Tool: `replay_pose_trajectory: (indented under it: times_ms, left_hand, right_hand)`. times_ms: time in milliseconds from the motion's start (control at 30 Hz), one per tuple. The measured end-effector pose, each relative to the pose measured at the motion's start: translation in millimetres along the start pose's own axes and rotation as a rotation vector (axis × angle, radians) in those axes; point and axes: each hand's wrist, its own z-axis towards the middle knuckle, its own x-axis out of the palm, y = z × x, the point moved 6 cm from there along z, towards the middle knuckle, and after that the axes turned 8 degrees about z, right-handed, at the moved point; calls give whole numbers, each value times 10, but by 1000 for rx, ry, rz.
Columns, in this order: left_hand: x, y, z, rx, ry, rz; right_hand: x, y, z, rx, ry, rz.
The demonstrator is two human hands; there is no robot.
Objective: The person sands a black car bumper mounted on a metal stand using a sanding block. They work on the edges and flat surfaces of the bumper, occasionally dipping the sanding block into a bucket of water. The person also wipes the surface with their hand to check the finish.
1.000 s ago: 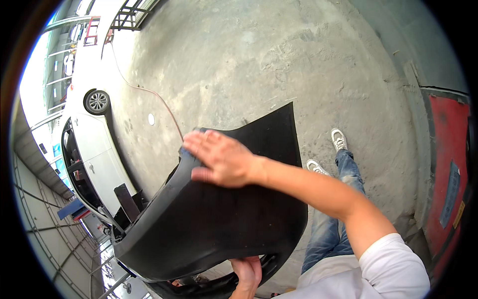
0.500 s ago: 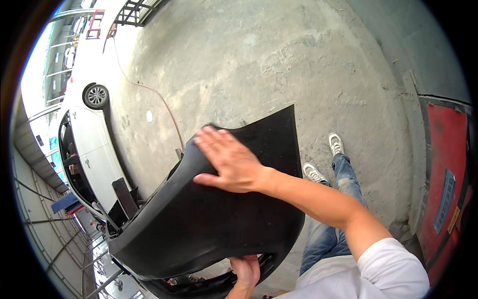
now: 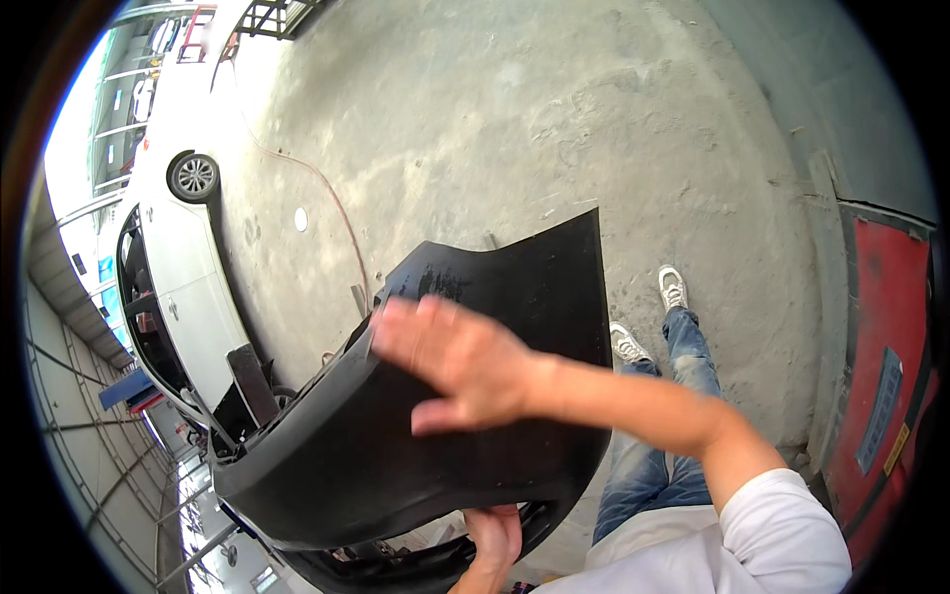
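A large black car bumper [image 3: 396, 436] fills the middle of the view, tilted, with a curved top and an opening along its lower side. Over its upper left part lies my right hand [image 3: 460, 361], flat, fingers stretched out and slightly blurred by motion. A thin pale grey edge shows at its fingertips; what it belongs to I cannot make out. Beyond that hand a dark, streaky patch [image 3: 435, 282] marks the surface. My left hand [image 3: 492, 540] grips the rim of the bumper's lower opening, its fingertips hidden behind the panel.
A white car [image 3: 188, 287] stands at the left, with a dark upright block [image 3: 251, 384] nearby. A hose [image 3: 332, 193] runs over the concrete floor [image 3: 554, 119]. At the right is a red panel [image 3: 886, 346]. My shoes [image 3: 671, 287] stand right of the bumper.
My right hand has slid from the bumper's far upper edge nearer to me and down the panel, baring the streaky patch. My left hand keeps its hold.
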Motion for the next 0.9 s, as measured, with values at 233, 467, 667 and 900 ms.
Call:
replay_pose_trajectory:
  times_ms: [233,467,667,900]
  left_hand:
    - [108,-57,37,22,-49,-40]
    - [-188,86,86,5,104,-55]
    - [66,-46,-20,11,-48,-37]
    - [88,-66,-131,-86,-46,6]
  right_hand:
    - [-56,-864,232,406,-99,-143]
    - [423,740,227,-39,11,315]
    - [-210,-759,-796,248,52,-44]
    - [114,403,-662,167,101,119]
